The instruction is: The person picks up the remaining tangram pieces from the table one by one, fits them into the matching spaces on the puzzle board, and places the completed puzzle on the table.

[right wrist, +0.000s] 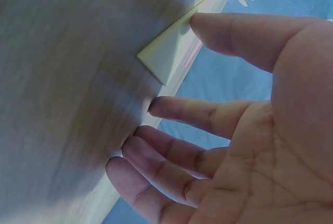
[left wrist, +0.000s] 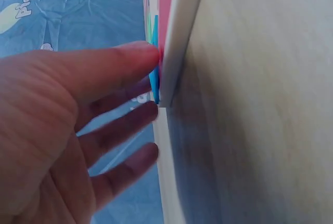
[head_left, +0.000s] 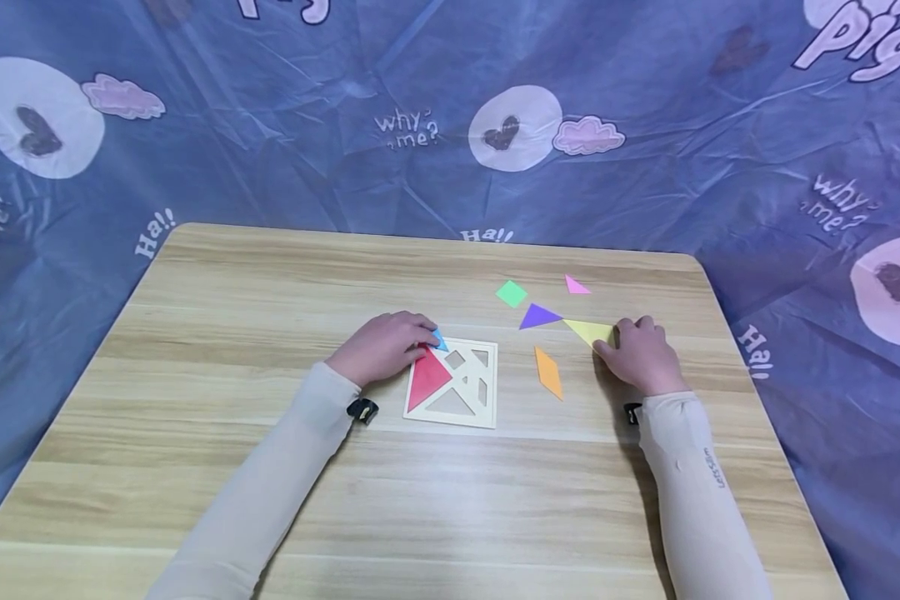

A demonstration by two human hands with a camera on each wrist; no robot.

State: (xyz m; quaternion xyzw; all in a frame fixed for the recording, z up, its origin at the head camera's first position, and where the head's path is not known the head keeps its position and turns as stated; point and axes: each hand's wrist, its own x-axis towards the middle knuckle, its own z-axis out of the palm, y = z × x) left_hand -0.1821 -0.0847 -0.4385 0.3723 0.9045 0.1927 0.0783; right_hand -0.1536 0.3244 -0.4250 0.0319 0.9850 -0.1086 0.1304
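My left hand (head_left: 386,346) is at the upper left corner of a pale square tangram board (head_left: 489,417). Its fingertips pinch a small blue triangle (head_left: 440,340) over that corner, next to a large red triangle (head_left: 427,380) lying in the board. In the left wrist view, the thumb (left wrist: 140,57) meets the blue triangle (left wrist: 155,81) at the board's edge. At the right, my right hand (head_left: 645,357) touches a yellow triangle (head_left: 588,331). The right wrist view has its thumb on the yellow triangle (right wrist: 166,52), with the other fingers (right wrist: 140,154) spread against the tabletop.
Between the hands lie an orange parallelogram (head_left: 548,373) and a purple triangle (head_left: 538,316). Farther back are a green square (head_left: 512,293) and a pink triangle (head_left: 576,285). The board has several cut-out openings. A blue printed cloth (head_left: 307,167) hangs behind the wooden table (head_left: 232,333).
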